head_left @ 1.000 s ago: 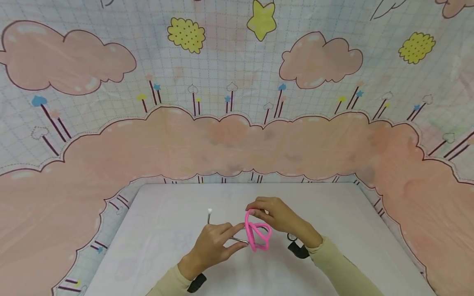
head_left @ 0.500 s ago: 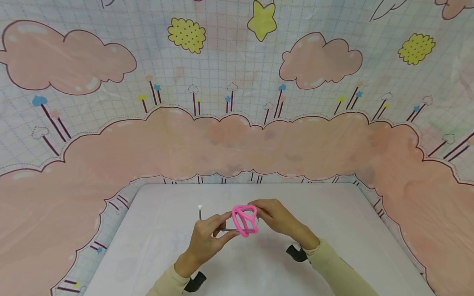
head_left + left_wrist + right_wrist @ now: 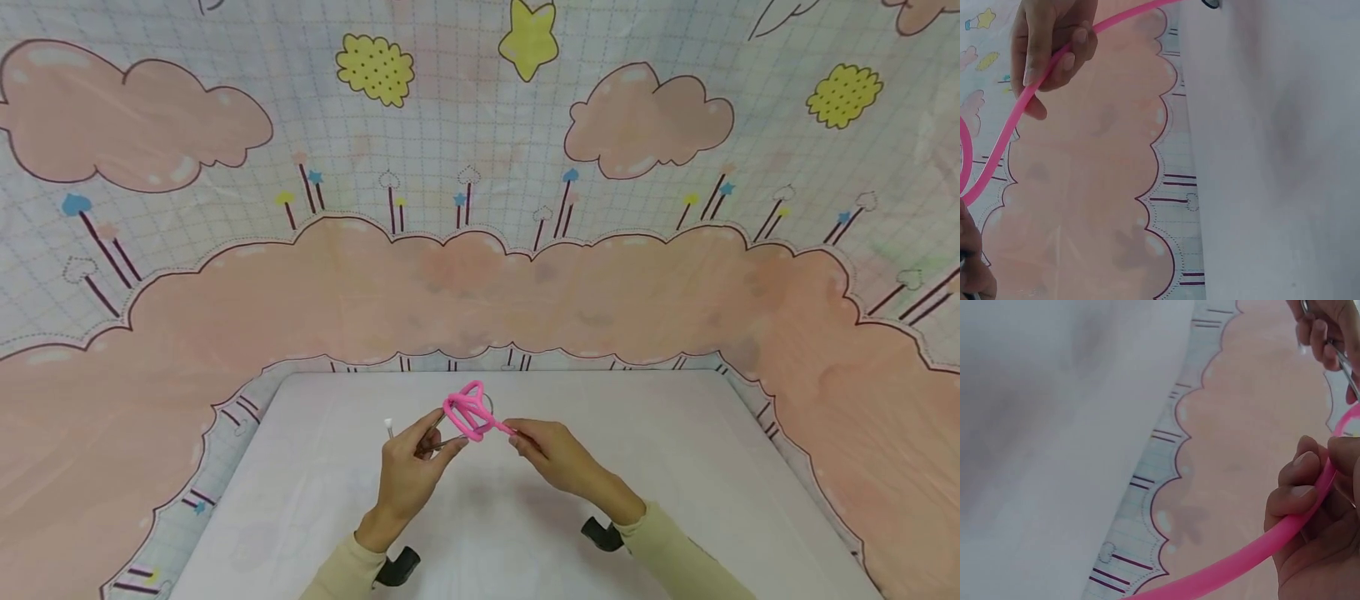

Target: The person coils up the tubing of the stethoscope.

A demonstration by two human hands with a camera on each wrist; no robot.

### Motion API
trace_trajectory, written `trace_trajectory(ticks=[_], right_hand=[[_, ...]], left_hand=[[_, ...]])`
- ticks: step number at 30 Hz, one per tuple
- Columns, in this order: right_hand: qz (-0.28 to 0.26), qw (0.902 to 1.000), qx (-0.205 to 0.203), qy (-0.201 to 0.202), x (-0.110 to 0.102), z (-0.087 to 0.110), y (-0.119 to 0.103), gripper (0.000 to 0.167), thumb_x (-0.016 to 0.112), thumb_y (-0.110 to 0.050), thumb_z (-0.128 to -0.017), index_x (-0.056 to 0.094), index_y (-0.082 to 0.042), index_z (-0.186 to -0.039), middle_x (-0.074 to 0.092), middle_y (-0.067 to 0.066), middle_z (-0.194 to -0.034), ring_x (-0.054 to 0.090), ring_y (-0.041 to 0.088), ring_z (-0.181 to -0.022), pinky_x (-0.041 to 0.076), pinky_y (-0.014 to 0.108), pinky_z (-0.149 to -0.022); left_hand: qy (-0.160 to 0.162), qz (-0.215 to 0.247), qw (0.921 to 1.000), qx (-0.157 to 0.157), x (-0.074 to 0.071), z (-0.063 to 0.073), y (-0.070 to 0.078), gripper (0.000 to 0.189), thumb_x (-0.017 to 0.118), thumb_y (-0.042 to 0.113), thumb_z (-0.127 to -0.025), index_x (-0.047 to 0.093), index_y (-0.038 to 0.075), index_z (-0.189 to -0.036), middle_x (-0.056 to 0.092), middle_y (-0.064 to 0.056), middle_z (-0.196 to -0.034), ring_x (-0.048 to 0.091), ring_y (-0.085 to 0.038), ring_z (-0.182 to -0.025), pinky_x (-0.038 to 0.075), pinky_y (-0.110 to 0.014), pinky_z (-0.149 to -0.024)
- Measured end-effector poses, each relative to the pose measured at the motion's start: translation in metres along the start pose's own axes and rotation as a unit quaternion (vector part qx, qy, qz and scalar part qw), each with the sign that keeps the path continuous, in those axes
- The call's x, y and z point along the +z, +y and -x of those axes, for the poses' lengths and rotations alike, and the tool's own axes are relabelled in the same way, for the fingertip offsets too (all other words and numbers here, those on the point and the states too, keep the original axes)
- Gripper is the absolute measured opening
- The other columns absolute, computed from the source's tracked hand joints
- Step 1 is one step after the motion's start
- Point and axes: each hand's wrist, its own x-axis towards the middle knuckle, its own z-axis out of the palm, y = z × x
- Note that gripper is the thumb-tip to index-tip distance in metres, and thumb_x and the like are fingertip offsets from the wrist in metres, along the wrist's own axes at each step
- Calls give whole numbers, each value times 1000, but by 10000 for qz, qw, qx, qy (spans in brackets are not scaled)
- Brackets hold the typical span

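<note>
A stethoscope with pink tubing point(image 3: 471, 408) is held up above the white table. Its tubing is looped into a loose bundle between the hands. My left hand point(image 3: 408, 471) holds the metal ear tubes between thumb and fingers, and a white ear tip point(image 3: 388, 423) stands up beyond its knuckles. With thumb and fingertips, my right hand point(image 3: 558, 454) pinches a length of tubing at the bundle's right side. The right wrist view shows the pink tube point(image 3: 1235, 565) running through the curled right fingers. A round dark-rimmed part point(image 3: 1211, 2) is cut off at the left wrist view's top edge.
The white tabletop point(image 3: 315, 467) lies beneath both hands. Behind it and at its sides hangs a cloth printed with clouds point(image 3: 652, 121) and stars. Black wrist-worn devices point(image 3: 602, 534) sit under both forearms.
Both hands have moved the stethoscope up and left, and its pink loops have turned. My right hand, earlier at the top of the loops, now holds tubing at their lower right.
</note>
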Motion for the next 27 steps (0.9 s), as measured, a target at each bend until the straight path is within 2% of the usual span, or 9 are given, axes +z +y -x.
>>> trace_trajectory(ticks=[4, 9, 17, 22, 27], right_hand=[[187, 9997, 169, -37, 2, 4, 0, 24, 60, -15, -98, 66, -6, -119, 54, -7, -73, 41, -1, -63, 40, 16, -56], [492, 9987, 145, -39, 1, 7, -2, 25, 63, -14, -96, 66, -4, -120, 50, -8, -72, 39, 0, -63, 39, 17, -56], [721, 9951, 559, -385, 0, 11, -9, 24, 63, -23, -97, 66, -9, -116, 50, -12, -66, 36, -2, -57, 35, 15, -50], [750, 9958, 460, -265, 0, 12, -13, 19, 64, -21, -96, 68, -8, -110, 51, -12, -66, 35, -2, -56, 33, 15, -49], [549, 9976, 366, -219, -2, 14, -20, 15, 64, -19, -96, 69, -8, -105, 46, -12, -64, 34, -3, -57, 32, 14, -49]], left_hand=[[94, -156, 9996, -205, 1, 2, -9, 48, 88, 10, -70, 70, 0, -113, 55, -1, -66, 45, -11, -54, 36, -11, -52], [241, -310, 9988, -301, 2, 4, -18, 47, 88, 10, -70, 70, 0, -111, 55, 1, -65, 43, -4, -55, 36, -12, -51], [179, -489, 9972, -531, 2, 6, -23, 46, 88, 14, -71, 70, -1, -111, 54, 2, -65, 40, 0, -57, 35, -12, -50], [136, -661, 9954, -680, 2, 7, -25, 47, 88, 16, -71, 71, -2, -111, 54, 3, -64, 39, 0, -56, 34, -13, -49], [-11, -860, 9942, -640, 2, 10, -26, 50, 89, 18, -69, 71, -1, -111, 52, 5, -62, 39, 0, -57, 34, -13, -50]])
